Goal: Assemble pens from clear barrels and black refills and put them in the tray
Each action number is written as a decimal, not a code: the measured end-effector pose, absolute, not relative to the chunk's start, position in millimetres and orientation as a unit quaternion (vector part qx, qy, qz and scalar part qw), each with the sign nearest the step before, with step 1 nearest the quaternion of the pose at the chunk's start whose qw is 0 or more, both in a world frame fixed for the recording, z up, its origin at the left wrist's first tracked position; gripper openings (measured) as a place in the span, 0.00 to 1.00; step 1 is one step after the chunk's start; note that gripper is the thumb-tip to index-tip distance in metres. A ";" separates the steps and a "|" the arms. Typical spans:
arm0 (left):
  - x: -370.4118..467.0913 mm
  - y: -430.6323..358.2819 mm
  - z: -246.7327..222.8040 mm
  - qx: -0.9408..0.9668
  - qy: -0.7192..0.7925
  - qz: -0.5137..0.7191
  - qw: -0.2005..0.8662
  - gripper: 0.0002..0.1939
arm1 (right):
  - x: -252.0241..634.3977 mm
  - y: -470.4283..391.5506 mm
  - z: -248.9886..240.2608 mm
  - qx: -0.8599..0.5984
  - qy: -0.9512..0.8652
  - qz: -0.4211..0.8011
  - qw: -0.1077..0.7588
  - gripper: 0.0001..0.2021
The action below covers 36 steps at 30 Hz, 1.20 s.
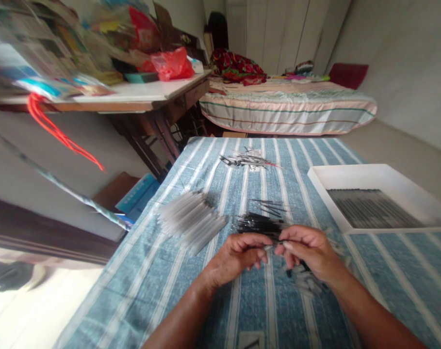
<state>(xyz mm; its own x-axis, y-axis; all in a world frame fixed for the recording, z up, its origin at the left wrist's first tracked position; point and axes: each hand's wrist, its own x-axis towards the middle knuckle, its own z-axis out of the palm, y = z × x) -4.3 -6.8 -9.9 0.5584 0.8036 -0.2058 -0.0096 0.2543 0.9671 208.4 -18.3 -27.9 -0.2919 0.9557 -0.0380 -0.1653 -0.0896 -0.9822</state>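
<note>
My left hand (pixel 240 254) and my right hand (pixel 307 249) meet over the striped cloth, thumb and fingertips pinched close together. Something small and dark seems to sit at the fingertips, too blurred to name. Just behind the fingers lies a heap of thin black sticks (pixel 258 223), with a few loose ones (pixel 269 207) beyond it. Left of it is a row of translucent whitish tubes (pixel 194 220). Small translucent pieces (pixel 307 283) lie partly hidden under my right hand.
A white tray (pixel 354 174) at the right holds a row of slim grey-black sticks (pixel 373 208). A pile of thin pieces (pixel 247 159) lies near the far edge of the cloth-covered table (pixel 140 291). A cluttered desk (pixel 133 94) stands left; a bed (pixel 289 109) is behind.
</note>
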 end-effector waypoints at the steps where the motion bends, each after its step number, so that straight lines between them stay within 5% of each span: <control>1: -3.8 -7.2 -8.6 0.539 0.369 0.289 0.700 0.16 | 205.9 -19.1 -29.1 -0.381 -0.491 0.634 0.461 0.07; 27: -2.3 -6.7 -10.7 0.537 0.358 0.280 0.711 0.11 | 192.8 -21.2 -34.4 -0.372 -0.514 0.616 0.466 0.07; 36: -1.2 -8.4 -9.6 0.563 0.404 0.257 0.674 0.09 | 199.6 -18.1 -29.4 -0.410 -0.721 0.400 0.390 0.08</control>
<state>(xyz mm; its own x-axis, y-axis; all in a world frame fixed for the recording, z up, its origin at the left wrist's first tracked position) -1.2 -8.4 -9.6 0.5410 0.8011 -0.2560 0.1090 0.2350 0.9659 199.6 -18.1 -29.4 -0.3587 0.9036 0.2342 0.2795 0.3434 -0.8966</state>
